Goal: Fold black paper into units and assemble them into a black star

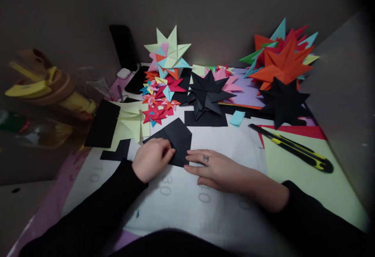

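Note:
A folded sheet of black paper [179, 141] lies on the white mat [222, 140], its top coming to a point. My left hand [152, 157] is closed on the paper's left part, fingers curled under and thumb pressed on its surface. Along the right edge of the same sheet rests my right hand [215, 169], palm down with fingers stretched out and fingertips touching the paper. Whether the left fingers pinch a fold is hidden. Just beyond the sheet stands a black paper star [207, 95], with a flat black paper piece [202, 118] in front of it.
A yellow-black utility knife [295, 147] lies on pale green paper [316, 186] at right. Coloured paper stars [288, 63] pile up at the back right, small ones [159, 97] back left. Pale green sheets [131, 122], a drink cup [64, 89] and a bottle [38, 128] are at left.

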A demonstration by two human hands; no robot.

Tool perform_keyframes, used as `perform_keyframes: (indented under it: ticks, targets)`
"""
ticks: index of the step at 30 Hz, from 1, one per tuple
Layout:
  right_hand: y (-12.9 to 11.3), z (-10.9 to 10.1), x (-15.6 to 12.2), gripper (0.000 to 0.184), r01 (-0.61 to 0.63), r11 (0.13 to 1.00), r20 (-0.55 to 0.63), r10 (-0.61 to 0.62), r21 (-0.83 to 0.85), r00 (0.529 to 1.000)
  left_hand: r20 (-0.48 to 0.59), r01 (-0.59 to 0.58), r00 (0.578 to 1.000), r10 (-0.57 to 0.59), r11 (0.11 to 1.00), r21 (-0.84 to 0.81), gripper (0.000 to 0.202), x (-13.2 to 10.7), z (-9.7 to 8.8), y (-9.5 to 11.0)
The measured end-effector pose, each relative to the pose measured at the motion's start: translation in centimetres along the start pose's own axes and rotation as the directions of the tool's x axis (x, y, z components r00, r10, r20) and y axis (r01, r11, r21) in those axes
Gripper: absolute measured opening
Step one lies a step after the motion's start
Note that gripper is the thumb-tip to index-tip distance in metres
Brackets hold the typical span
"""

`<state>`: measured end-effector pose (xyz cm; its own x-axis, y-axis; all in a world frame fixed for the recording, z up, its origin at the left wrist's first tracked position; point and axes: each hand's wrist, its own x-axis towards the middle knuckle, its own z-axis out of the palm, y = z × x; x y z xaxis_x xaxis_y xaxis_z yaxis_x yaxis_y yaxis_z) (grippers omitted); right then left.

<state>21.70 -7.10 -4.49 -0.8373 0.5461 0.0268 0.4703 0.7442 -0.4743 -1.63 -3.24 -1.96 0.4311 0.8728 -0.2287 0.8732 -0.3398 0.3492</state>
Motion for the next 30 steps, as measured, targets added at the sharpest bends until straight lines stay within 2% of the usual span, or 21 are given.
perform_keyframes:
  ticks: [10, 17, 21, 25, 30]
  targets:
    - [-0.6, -0.4, 0.1, 0.039, -0.035, 0.999, 0.024, 0.035, 0.001, 0.999, -0.073, 0.027, 0.997, -0.022, 0.997, 0.067, 0.022, -0.2, 0.4, 0.7]
    - [-1.2, 0.7, 0.5, 0.051, -0.081, 0.993, 0.019, 0.083, -0.082, 0.996, -0.095, 0.030, 0.995, -0.024, 0.997, 0.065, 0.023, -0.4, 0.7, 0.8]
    - [-1.7, 1.3, 0.7, 0.059, -0.129, 0.986, 0.018, 0.132, -0.109, 0.991, -0.153, 0.027, 0.988, -0.006, 0.990, 0.135, 0.020, -0.8, 1.4, 0.8]
    - [-1.9, 1.2, 0.6, 0.058, -0.131, 0.985, 0.014, 0.133, -0.109, 0.991, -0.252, 0.078, 0.968, -0.005, 0.957, 0.279, 0.021, -1.9, 1.9, -0.6]
    - [-1.9, 1.1, 0.5, 0.057, -0.138, 0.983, 0.017, 0.141, -0.118, 0.990, -0.285, 0.118, 0.958, 0.004, 0.904, 0.411, 0.022, -3.7, 0.9, -2.8]
